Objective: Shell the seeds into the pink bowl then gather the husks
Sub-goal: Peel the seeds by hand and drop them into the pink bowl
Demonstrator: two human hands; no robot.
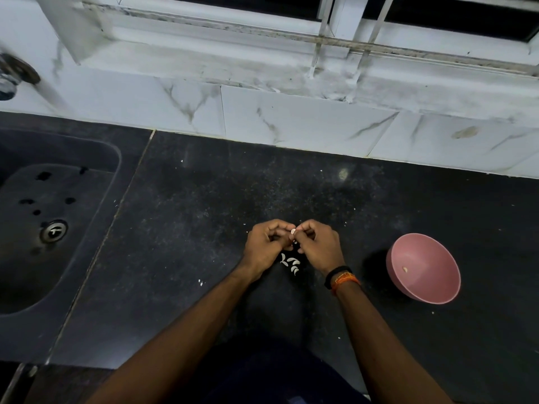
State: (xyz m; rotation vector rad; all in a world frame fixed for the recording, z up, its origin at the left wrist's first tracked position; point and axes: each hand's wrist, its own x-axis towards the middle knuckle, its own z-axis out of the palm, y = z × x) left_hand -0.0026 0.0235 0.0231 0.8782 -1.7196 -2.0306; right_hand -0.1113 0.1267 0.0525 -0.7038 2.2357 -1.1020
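Head view looks down on two hands meeting over a dark counter (204, 199). The left hand (267, 246) and the right hand (316, 246) both have their fingers curled in, pinching one pale seed (293, 231) between their fingertips. Just beneath them lies a small heap of white husks (291, 263) on the counter. The pink bowl (423, 268) sits to the right, apart from the hands, with one kernel (404, 269) in its bottom.

Judging from this, the shelling has barely begun and this seed is being cracked. To do it well, the thumbnails should split the shell along its edge without crushing what is inside, and the work should stay low over the heap, so that loose pieces drop onto it (a few white flecks already lie scattered around). The freed kernel then needs a short carry to the bowl.

The counter is black speckled stone. A dark sink (43, 228) with a metal drain (54, 231) is set into it on the left. Behind runs a white marbled tile wall (291, 118), stained below a window frame (335, 30).
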